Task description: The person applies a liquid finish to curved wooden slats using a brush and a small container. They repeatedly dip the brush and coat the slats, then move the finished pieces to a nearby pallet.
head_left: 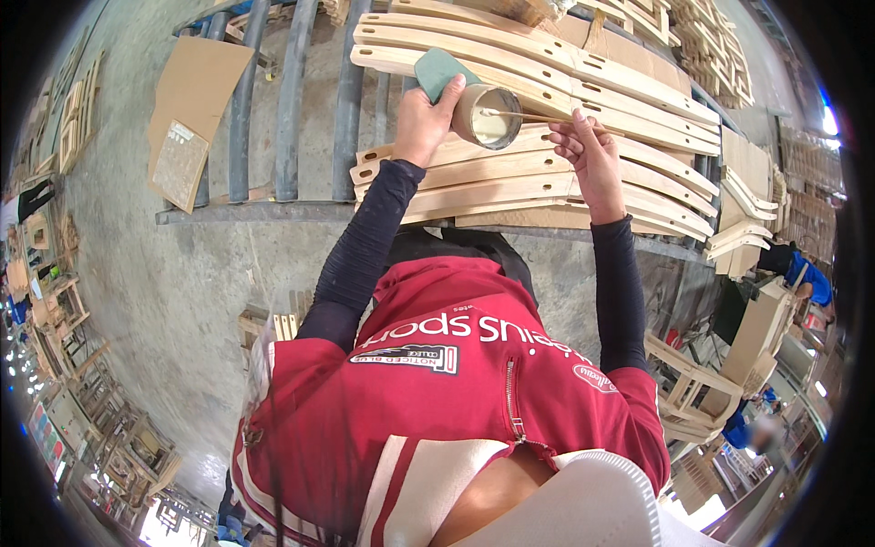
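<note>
At twelve o'clock, the left hand (427, 124) held a tin (463, 116) of pale paste (498, 131), thumb against its side — I couldn't tell how the hidden fingers lay. A green pad (444, 69) sat at the tin's eleven o'clock. Toward two o'clock, the right hand (588, 153) pinched a thin stick (536, 117) — its end inside the tin — above curved wooden slats (519, 175).
</note>
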{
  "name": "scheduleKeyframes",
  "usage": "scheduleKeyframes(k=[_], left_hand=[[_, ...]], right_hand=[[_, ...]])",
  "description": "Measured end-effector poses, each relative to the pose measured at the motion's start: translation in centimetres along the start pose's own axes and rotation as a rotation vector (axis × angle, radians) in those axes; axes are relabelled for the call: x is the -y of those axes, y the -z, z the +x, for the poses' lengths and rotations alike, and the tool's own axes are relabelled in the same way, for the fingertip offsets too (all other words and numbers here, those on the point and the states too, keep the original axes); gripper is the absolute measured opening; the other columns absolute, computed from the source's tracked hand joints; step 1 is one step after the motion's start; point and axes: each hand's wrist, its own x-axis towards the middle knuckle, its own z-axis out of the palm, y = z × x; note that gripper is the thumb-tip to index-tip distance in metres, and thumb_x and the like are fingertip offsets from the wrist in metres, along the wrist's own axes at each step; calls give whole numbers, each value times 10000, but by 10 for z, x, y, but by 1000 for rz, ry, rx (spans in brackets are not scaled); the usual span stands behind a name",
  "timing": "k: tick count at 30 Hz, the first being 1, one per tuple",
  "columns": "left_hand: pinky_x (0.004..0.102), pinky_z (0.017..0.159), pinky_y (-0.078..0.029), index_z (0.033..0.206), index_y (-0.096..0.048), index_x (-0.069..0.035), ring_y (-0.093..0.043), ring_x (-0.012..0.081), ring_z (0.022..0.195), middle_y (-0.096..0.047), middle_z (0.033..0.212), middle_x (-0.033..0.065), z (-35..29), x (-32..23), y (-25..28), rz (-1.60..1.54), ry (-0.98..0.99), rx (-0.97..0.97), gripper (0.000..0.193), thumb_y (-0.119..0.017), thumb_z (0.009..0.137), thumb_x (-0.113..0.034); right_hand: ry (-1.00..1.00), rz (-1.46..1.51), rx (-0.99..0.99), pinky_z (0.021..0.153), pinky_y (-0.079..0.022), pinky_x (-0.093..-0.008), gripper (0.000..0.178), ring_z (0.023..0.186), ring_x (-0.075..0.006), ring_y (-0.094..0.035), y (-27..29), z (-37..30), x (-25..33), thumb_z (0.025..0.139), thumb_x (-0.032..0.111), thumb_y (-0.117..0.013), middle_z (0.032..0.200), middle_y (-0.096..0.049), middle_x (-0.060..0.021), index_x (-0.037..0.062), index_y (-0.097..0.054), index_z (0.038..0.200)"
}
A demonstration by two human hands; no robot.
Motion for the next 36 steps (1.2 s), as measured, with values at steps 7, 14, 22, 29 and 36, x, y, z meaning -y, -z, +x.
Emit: scheduleKeyframes(k=[7, 14, 22, 29, 36], left_hand=[[251, 561, -544, 980, -684, 22, -626, 88, 678, -670, 829, 37, 3, 10, 12, -14, 20, -16, 397, -663, 922, -370], [261, 508, -434, 875, -697, 46, -549, 87, 577, -637, 676, 27, -3, 18, 19, -109, 11, -67, 404, -671, 920, -354], [263, 516, -430, 857, -694, 38, -527, 73, 596, -623, 670, 12, -7, 20, 25, -69, 58, -98, 402, -669, 923, -357], [247, 524, -458, 904, -690, 28, -551, 69, 627, -642, 749, 17, -5, 18, 26, -34, 143, -64, 377, -666, 926, -347], [242, 611, -538, 978, -682, 24, -620, 72, 750, -682, 885, 43, -8, 16, 31, -80, 159, -56, 359, -660, 933, -331]], right_hand=[[326, -93, -133, 757, -592, -291, 180, 903, -231, -708, 35, 46, 16, 964, 184, -608, 1017, -696, -190, 28, -615, 1054], [423, -499, -448, 632, -592, -272, 283, 794, -220, -725, 63, 97, 3, 941, 221, -646, 883, -716, -169, -45, -595, 1021], [386, -520, -447, 597, -589, -264, 260, 782, -205, -726, 71, 113, -7, 940, 200, -646, 852, -718, -164, -48, -592, 995], [412, -475, -476, 629, -587, -266, 258, 782, -196, -726, 74, 123, -9, 939, 199, -647, 843, -719, -150, -50, -597, 988], [447, -565, -499, 617, -574, -255, 236, 768, -175, -724, 64, 117, 2, 940, 210, -645, 836, -721, -130, -25, -620, 938]])
